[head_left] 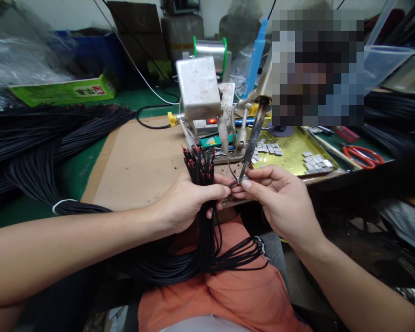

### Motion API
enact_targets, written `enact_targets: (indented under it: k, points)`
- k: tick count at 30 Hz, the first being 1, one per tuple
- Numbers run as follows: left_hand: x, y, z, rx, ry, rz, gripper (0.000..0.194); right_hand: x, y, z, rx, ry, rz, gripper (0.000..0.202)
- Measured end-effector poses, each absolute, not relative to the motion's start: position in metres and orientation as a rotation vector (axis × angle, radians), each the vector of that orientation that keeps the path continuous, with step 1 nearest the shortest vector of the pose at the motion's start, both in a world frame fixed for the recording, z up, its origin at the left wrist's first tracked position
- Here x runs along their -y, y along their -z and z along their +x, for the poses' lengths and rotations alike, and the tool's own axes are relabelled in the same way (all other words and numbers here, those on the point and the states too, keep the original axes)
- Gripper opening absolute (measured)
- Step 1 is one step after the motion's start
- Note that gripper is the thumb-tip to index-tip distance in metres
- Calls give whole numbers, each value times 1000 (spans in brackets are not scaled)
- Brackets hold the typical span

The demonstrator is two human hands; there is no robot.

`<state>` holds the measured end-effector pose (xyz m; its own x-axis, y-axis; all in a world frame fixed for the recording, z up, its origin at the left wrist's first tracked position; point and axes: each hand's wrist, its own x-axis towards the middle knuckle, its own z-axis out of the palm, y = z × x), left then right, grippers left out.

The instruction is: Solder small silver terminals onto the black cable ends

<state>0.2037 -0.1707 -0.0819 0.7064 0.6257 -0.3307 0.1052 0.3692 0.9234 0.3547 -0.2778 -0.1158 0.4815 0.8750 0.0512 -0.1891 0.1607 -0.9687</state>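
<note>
My left hand (193, 196) is closed around a thick bundle of black cables (200, 173) whose stripped ends show red tips. One cable end sticks out from its thumb and forefinger toward the right. My right hand (283, 196) pinches a small metal piece (242, 180), partly hidden by the fingers, at that cable end. The dark tip of a soldering iron (252, 143), held in a stand, comes down onto this spot. A thin solder wire (230, 167) hangs beside the tip from a metal feeder (198, 87). The bundle's lower part droops over my lap.
A gold tray (293, 154) with several small metal plates (316, 163) stands to the right, near orange-handled scissors (362, 157). More black cables (55, 138) lie at left on the green table. A solder spool (210, 50) stands behind the feeder; cardboard (138, 161) covers the tabletop.
</note>
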Motion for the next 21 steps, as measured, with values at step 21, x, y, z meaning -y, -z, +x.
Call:
enact_targets:
  k: [21]
  points:
    - [170, 83, 204, -721, -378, 1187, 19, 278, 118, 355, 735, -873, -1172, 23]
